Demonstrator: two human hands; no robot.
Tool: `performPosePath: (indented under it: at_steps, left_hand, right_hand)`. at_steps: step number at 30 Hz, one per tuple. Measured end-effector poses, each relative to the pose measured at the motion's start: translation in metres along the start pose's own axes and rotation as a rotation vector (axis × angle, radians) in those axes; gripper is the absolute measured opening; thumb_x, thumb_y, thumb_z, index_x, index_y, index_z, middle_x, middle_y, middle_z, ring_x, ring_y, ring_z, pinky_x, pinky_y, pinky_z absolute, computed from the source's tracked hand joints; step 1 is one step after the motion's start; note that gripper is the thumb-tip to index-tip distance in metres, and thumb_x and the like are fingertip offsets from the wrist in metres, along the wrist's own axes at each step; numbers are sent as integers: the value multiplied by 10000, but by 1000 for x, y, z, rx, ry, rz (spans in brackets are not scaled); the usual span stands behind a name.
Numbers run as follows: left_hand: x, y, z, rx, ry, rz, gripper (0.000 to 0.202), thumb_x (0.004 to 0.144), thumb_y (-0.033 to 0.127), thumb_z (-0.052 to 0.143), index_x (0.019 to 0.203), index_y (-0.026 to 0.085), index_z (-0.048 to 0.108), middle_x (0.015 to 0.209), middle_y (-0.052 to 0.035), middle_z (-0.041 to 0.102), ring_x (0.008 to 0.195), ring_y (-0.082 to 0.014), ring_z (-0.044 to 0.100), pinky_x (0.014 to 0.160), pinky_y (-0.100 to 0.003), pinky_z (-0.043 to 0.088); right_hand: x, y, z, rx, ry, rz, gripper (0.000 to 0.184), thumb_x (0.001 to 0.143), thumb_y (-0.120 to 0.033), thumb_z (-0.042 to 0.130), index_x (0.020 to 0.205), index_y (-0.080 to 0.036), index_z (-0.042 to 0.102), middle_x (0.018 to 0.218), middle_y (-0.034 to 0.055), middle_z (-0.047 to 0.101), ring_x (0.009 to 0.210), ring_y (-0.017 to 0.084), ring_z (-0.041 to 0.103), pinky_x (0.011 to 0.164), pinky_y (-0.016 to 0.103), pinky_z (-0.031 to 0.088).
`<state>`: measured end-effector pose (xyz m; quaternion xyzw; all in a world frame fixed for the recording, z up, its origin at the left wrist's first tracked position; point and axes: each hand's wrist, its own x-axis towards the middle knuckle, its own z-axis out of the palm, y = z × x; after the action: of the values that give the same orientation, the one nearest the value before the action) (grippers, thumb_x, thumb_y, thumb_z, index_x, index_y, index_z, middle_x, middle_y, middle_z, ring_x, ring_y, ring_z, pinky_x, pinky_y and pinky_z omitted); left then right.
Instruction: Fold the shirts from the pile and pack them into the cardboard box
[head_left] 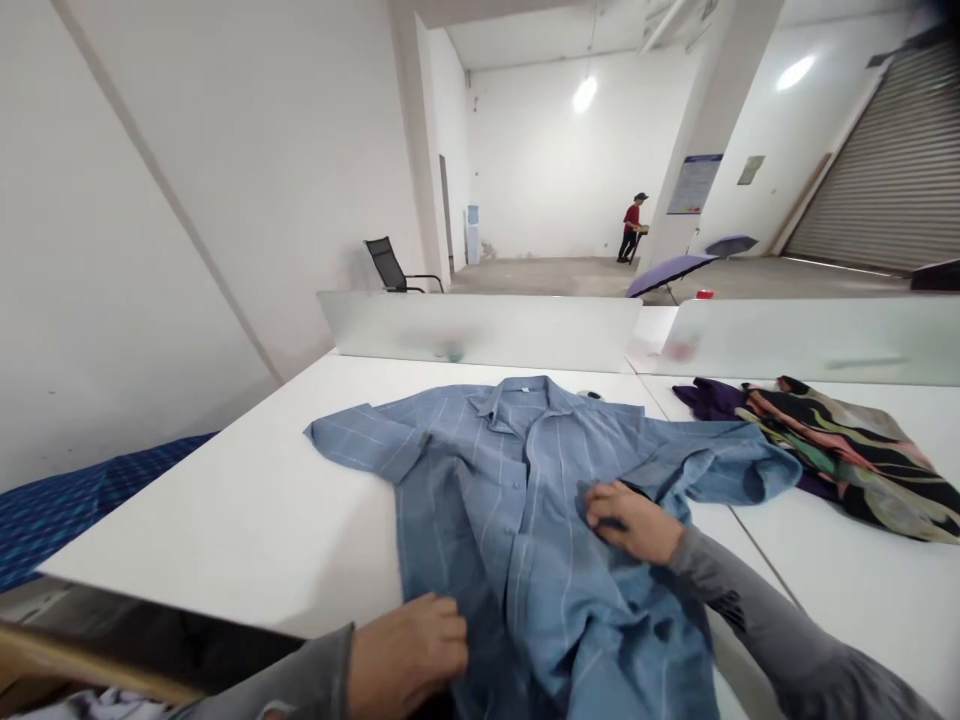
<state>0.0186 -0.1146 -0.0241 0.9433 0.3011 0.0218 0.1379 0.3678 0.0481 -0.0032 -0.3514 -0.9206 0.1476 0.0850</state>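
Note:
A blue short-sleeved shirt [487, 510] with thin pale stripes lies face up, collar away from me and front buttoned, its lower part hanging towards me. At the shirt's lower left edge, my left hand [409, 655] is closed on the cloth; its fingertips are partly hidden. My right hand [634, 520] has its fingers bent and closed on the shirt's front, on the right side below the chest. Folds bunch up around that hand and along the lower right of the shirt. The left sleeve in view lies flat, while the right one is puffed open.
The white table [225, 510] carries a heap of patterned and purple cloth [847, 450] at the right. Frosted dividers [487, 330] stand along its far edge. Blue checked fabric [97, 495] is at the left. Beyond are a black chair [390, 265], purple umbrella [667, 272] and a person [631, 230].

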Motion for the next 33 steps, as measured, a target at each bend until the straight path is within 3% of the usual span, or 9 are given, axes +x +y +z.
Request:
performPosePath:
  at_steps: [3, 5, 10, 13, 15, 19, 24, 28, 33]
  left_hand:
    - [-19, -19, -25, -339, -252, 57, 98, 795, 219, 660, 758, 199, 571, 748, 21, 632, 716, -132, 591, 619, -213, 434]
    - [-11, -41, -53, -444, -261, -44, 142, 848, 317, 627, 776, 199, 597, 718, 32, 626, 654, -112, 587, 560, -191, 405]
    - [89, -110, -104, 1, 356, -612, 365, 939, 498, 436, 832, 173, 562, 780, -51, 631, 734, -201, 609, 690, -304, 429]
    - [159, -145, -101, 10, 443, -796, 377, 883, 507, 534, 981, 144, 558, 888, -123, 663, 863, -286, 647, 750, -366, 450]
    - [192, -164, -94, -48, 449, -846, 292, 845, 399, 611, 976, 142, 569, 897, -136, 675, 907, -304, 655, 773, -371, 457]
    - [227, -200, -105, -110, 521, -922, 104, 892, 186, 481, 911, 153, 578, 888, -130, 679, 926, -261, 662, 800, -350, 467]
    - [257, -240, -138, -150, 650, -930, 242, 995, 254, 325, 1036, 152, 541, 1004, -127, 667, 994, -199, 641, 865, -325, 473]
    - [241, -247, -119, -154, 633, -813, 218, 948, 229, 464, 1147, 172, 530, 1144, -102, 651, 1075, -175, 609, 944, -309, 459]
    - [140, -269, -87, 69, 570, -844, 430, 905, 189, 485, 1334, 186, 454, 1478, -159, 391, 1373, -302, 321, 1089, -472, 309]
  right_hand:
    - [-10, 8, -23, 243, -302, 19, 181, 779, -223, 509, 745, -200, 685, 749, 35, 668, 724, 183, 632, 721, 322, 516]
    - [0, 23, -43, 325, -337, 146, 218, 804, -265, 483, 817, -193, 688, 675, 20, 657, 624, 173, 627, 576, 277, 499]
    - [74, 78, -62, -176, 281, 542, 380, 794, -276, 549, 1140, -156, 652, 1108, 138, 677, 969, 259, 658, 853, 343, 503]
    - [110, 102, -49, -263, 313, 608, 596, 733, -271, 661, 1297, -105, 564, 1298, 212, 564, 1095, 299, 618, 904, 356, 483]
    - [123, 112, -39, -257, 283, 587, 493, 737, -233, 653, 1219, -135, 621, 1198, 173, 628, 1024, 278, 647, 862, 342, 492]
    - [139, 125, -40, -277, 313, 573, 320, 816, -127, 466, 1041, -176, 688, 1059, 122, 677, 979, 254, 643, 850, 331, 470]
    - [169, 135, -59, -275, 481, 602, 470, 881, -153, 358, 1311, -176, 546, 1304, 148, 567, 1103, 275, 576, 920, 345, 435]
    - [170, 142, -50, -252, 444, 636, 624, 891, -292, 455, 1473, -106, 328, 1503, 195, 355, 1249, 320, 477, 992, 409, 402]
    - [115, 169, -33, -267, 237, 760, 750, 792, -614, 559, 1393, -177, 453, 1379, 189, 513, 1213, 400, 491, 918, 569, 421]
